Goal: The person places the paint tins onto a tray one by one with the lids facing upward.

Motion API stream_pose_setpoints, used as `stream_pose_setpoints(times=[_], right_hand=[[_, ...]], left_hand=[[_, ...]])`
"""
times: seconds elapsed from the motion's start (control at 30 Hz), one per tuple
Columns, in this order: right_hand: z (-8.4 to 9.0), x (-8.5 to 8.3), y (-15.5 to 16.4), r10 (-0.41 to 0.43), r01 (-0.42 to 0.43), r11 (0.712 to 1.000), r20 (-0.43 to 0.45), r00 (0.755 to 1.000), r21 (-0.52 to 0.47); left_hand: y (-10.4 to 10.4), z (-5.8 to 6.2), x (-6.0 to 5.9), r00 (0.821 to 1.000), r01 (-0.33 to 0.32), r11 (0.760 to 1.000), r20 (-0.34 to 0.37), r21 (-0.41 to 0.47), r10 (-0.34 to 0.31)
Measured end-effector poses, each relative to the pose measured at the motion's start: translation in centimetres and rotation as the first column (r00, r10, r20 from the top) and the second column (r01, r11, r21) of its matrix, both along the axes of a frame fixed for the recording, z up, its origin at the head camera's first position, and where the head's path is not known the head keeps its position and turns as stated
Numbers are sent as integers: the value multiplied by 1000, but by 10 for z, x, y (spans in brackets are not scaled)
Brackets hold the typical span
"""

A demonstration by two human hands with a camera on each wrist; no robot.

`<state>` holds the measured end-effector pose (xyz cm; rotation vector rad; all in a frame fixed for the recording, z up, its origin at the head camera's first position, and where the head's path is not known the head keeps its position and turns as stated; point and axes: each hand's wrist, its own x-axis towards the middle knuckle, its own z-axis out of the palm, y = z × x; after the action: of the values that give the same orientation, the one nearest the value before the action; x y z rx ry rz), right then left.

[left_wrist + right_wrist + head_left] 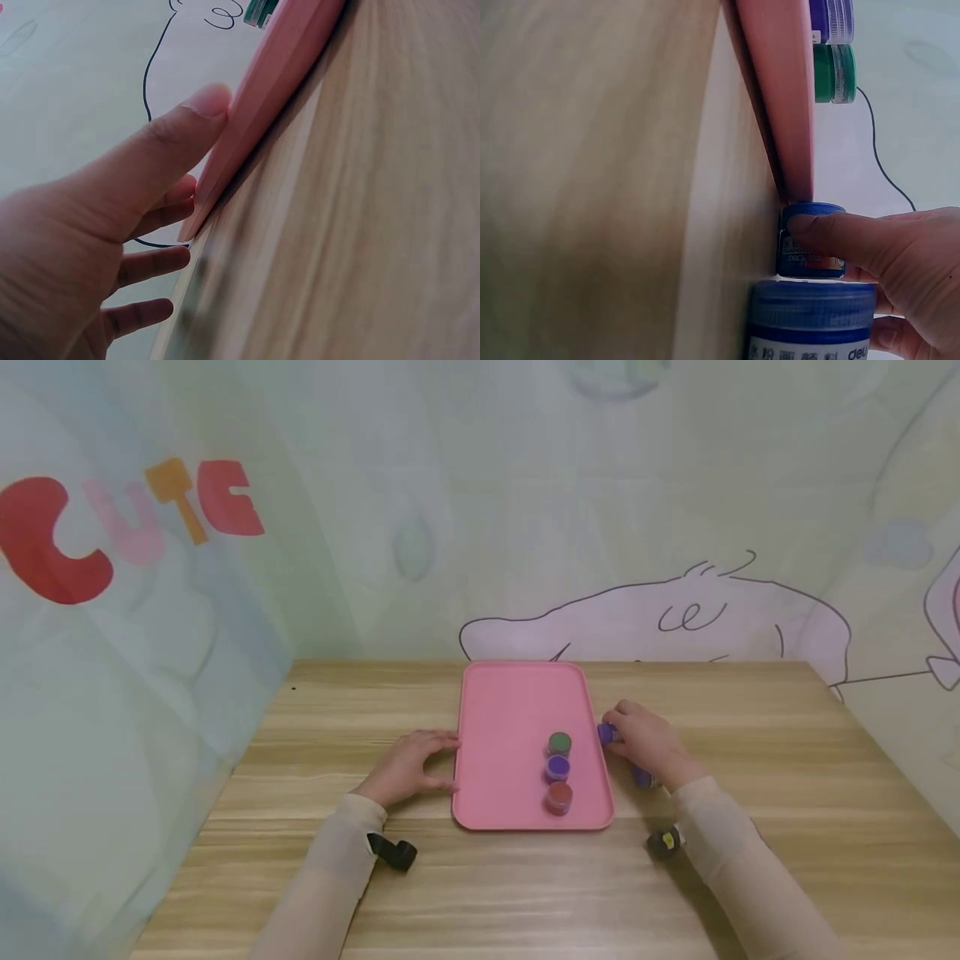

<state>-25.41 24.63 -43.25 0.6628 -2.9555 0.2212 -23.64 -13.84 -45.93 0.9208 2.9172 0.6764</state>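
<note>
A pink tray (517,702) lies on the wooden table, seen edge-on in the wrist views (277,82) (780,90). Three small paint jars stand in a row on its right side: green lid (558,743) (832,73), purple lid (557,767) (831,19), red lid (558,797). My left hand (442,762) rests on the table with its thumb (187,124) and straight fingers against the tray's left edge. My right hand (618,732) grips a blue-lidded jar (606,732) (810,240) standing just off the tray's right edge. A second blue jar (643,777) (810,322) stands under my right wrist.
A yellow-lidded jar (664,841) stands on the table beside my right forearm. Black straps (393,852) sit on both wrists. Patterned curtain walls close in the table at the back and left, with "CUTE" lettering (127,522) on the left one.
</note>
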Motion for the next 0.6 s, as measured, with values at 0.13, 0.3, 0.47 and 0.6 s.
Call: stream_pose_setpoints(times=[0.13, 0.3, 0.47, 0.6], right_hand=[[0, -1, 0, 5, -5, 1000, -6, 1000, 11], [1, 0, 2, 0, 0, 1000, 13, 1000, 15], [3, 1, 2, -27, 26, 999, 54, 998, 25], [7, 2, 2, -40, 39, 999, 61, 997, 22]], left_hand=[[0, 1, 1, 1000, 5, 1000, -7, 9, -5], [1, 1, 2, 1000, 5, 1000, 3, 7, -5], [1, 1, 2, 1000, 3, 1000, 9, 12, -3], [1, 2, 1, 1000, 7, 1000, 0, 11, -7]])
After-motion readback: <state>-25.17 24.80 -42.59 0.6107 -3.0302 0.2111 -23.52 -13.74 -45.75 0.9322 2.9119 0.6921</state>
